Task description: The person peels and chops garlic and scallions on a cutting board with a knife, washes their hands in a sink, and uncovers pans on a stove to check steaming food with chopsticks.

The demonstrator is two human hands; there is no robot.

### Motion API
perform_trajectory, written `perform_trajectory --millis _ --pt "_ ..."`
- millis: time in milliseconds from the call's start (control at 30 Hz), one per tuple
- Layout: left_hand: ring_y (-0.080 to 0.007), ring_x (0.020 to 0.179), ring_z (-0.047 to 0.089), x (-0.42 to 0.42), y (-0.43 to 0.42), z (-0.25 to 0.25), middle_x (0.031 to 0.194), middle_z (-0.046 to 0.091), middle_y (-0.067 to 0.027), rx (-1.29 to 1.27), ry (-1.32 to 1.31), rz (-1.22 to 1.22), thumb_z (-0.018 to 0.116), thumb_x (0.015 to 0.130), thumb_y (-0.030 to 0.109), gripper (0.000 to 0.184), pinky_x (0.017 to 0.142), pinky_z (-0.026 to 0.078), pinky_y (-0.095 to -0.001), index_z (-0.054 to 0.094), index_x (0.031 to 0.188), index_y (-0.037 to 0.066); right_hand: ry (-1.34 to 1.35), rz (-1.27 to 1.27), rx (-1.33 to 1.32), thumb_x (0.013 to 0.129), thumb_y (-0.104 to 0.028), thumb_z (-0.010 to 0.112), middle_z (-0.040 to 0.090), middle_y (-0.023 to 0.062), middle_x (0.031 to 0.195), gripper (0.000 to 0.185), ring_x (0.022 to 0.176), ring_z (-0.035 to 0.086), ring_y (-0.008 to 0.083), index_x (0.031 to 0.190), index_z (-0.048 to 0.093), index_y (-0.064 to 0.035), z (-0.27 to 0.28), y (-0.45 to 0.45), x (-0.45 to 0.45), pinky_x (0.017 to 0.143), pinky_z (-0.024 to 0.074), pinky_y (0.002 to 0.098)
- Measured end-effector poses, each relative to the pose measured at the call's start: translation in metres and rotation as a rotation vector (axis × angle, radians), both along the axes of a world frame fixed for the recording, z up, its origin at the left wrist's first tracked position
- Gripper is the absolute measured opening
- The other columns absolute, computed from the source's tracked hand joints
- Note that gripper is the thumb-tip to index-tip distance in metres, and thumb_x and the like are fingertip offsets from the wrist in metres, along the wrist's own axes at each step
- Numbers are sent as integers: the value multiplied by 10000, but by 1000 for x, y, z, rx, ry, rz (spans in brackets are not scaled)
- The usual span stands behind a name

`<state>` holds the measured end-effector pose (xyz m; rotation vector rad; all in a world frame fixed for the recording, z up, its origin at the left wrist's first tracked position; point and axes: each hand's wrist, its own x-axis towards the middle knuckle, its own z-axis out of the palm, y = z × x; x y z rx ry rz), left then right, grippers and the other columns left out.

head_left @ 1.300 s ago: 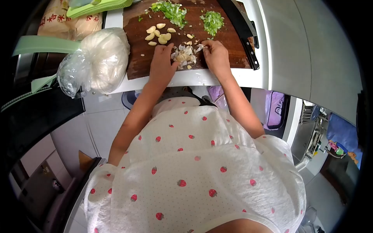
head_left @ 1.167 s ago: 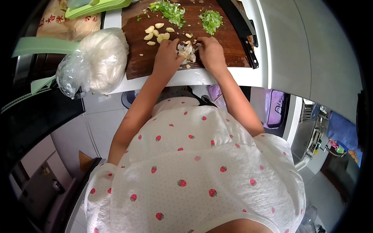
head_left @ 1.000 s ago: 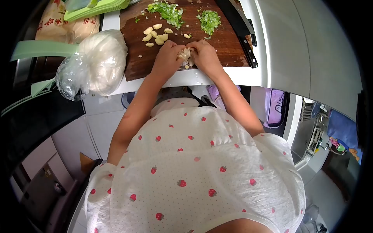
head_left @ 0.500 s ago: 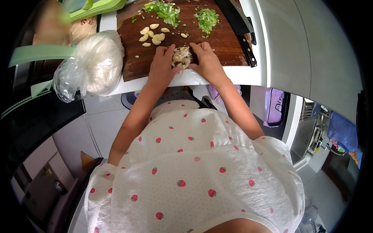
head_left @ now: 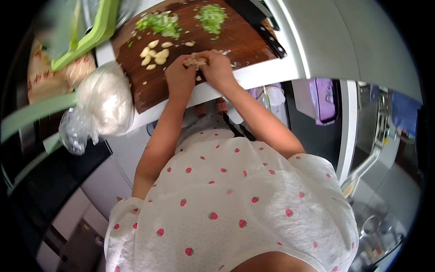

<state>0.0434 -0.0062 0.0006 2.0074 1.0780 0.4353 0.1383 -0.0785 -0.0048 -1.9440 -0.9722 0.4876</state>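
Between my two hands, over the front part of the brown cutting board (head_left: 247, 45), is a clump of garlic skins (head_left: 196, 60). My left hand (head_left: 180, 76) closes on its left side, and my right hand (head_left: 217, 70) pinches it from the right. Peeled garlic cloves (head_left: 161, 57) lie just beyond my left hand. Chopped greens form two piles on the board, one at the back left (head_left: 161, 23) and one further right (head_left: 211, 19). A few skin scraps are beside my right hand.
A black-handled knife (head_left: 267, 38) lies along the board's right edge. On the left are a knotted plastic bag of white contents (head_left: 106, 99), a green rack (head_left: 97, 31) and a printed sack (head_left: 43, 77). The white counter edge (head_left: 267, 70) runs in front.
The view has turned, shifting the board leftward. My hands, apart around the skins half a second ago, have come together and gathered them up between the fingers.
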Motion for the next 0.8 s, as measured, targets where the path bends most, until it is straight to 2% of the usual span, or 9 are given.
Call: perform_trajectory --millis 67,167,300,467,533,600,633,700,800 --pt "-230 712 641 10 0 10 787 665 -134 -301 -146 90 596 768 37 183 667 489 -323 657 939 10 125 -84 50 751 2 562 599 190 894 181 870 574 369 901 665 2 0 0 3 785 469 409" --pt "-157 697 634 30 -7 -8 774 665 -103 -162 -236 -63 580 781 37 188 648 486 -293 659 951 11 198 -279 90 744 -17 567 616 186 910 193 867 591 358 907 668 0 15 -25 14 782 475 401" --pt "-141 645 618 58 -63 25 764 659 -80 -308 -258 -183 586 785 44 186 628 488 -273 656 955 19 282 -437 104 737 -21 570 620 185 954 205 898 603 341 916 668 -1 28 -87 27 792 482 381" --pt "-120 652 606 103 -136 11 752 644 -66 -436 -205 -378 579 796 30 175 633 488 -251 635 959 0 322 -620 90 727 -23 572 612 189 963 246 904 603 343 954 666 -13 4 -172 54 806 481 383" --pt "-120 767 601 123 -171 7 895 634 -61 -583 -149 -430 534 848 -2 195 680 494 -242 609 1026 -33 310 -646 55 730 -9 575 615 179 953 241 875 617 323 953 664 -1 6 -208 69 777 493 373" --pt "-110 760 596 148 -204 -6 888 632 -54 -590 -174 -470 540 854 9 179 663 494 -241 609 1014 -30 357 -679 103 749 24 597 653 78 827 256 673 579 117 1001 647 27 6 -246 89 628 478 255" --pt "-106 756 593 162 -220 -11 887 632 -52 -534 -141 -507 543 852 11 176 656 493 -240 610 1010 -26 353 -684 112 749 24 597 653 78 827 256 673 579 117 1001 647 27 4 -262 101 628 478 255" --pt "-102 753 590 192 -253 -13 887 632 -51 -473 -105 -557 546 850 13 173 649 492 -238 612 1006 -22 322 -741 137 766 1 571 634 162 880 199 724 651 248 942 661 18 6 -298 126 657 518 329" --pt "-148 679 604 243 -309 -11 785 635 -90 -455 -193 -608 594 795 73 135 615 489 -304 611 894 -17 392 -834 146 771 3 568 657 157 824 191 681 661 221 936 662 20 20 -352 166 642 519 315"
